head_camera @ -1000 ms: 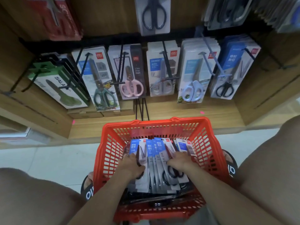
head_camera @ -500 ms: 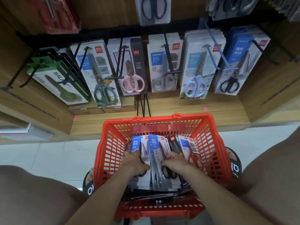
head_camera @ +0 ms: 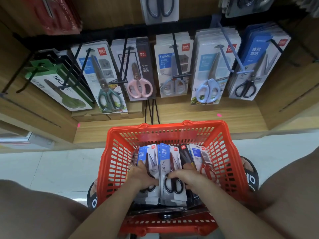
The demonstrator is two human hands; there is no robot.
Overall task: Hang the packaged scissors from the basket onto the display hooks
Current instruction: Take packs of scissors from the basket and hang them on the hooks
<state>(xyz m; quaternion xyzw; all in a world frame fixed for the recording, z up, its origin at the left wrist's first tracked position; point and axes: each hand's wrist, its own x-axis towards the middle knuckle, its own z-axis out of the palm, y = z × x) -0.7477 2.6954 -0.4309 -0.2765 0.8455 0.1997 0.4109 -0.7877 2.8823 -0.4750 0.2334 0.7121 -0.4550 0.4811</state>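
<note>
Sorting through the red basket [head_camera: 110, 163] at the lower centre of the frame, both hands are down among a standing row of packaged scissors. The left hand [head_camera: 141, 176] has its fingers curled against the blue-and-white pack [head_camera: 146, 157] at the left of the row, holding it back; whether the thumb closes behind it is hidden. The right hand [head_camera: 185, 178] is curled over the lower part of the black-handled scissors pack [head_camera: 170, 169] at the middle of the row, fingertips at the handle loops, and appears to pinch it free of its neighbours. A red-handled scissors pack [head_camera: 205, 163] leans just beside the right hand, and dark flat packs lie under the row toward the bottom of the basket.

Nothing is lifted clear of the basket, so I judge this as the picking stage: one pack being singled out, none on its way to a hook. Across the upper half of the frame the display hooks [head_camera: 176, 54] already carry full stacks. The blue pack with black-handled scissors [head_camera: 257, 66] at the upper right looks like the match for the one under the right hand. Most of the basket's load remains to be hung, so the task looks far from finished.
</note>
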